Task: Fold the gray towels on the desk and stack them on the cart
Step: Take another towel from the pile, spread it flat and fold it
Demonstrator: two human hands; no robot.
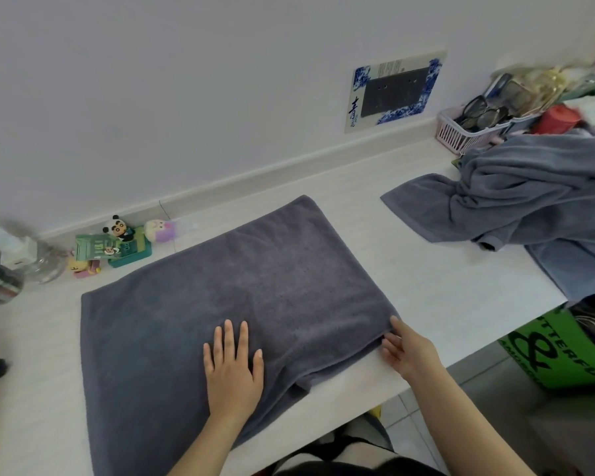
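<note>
A dark gray towel point(241, 297) lies flat on the white desk point(437, 290), doubled over, its near edge reaching the desk's front. My left hand point(232, 369) presses flat on the towel's near middle, fingers straight and spread. At the towel's near right corner my right hand point(406, 348) touches the edge with its thumb on top and its fingertips at the fold. A heap of crumpled lighter gray towels point(529, 197) sits at the desk's right end. No cart is in view.
Small toys and a green box point(124, 245) stand by the wall at back left, beside a glass jar point(45, 262) and bottles. A pink basket point(468, 132) of glasses sits behind the heap. A green bag point(560, 352) stands on the floor at right.
</note>
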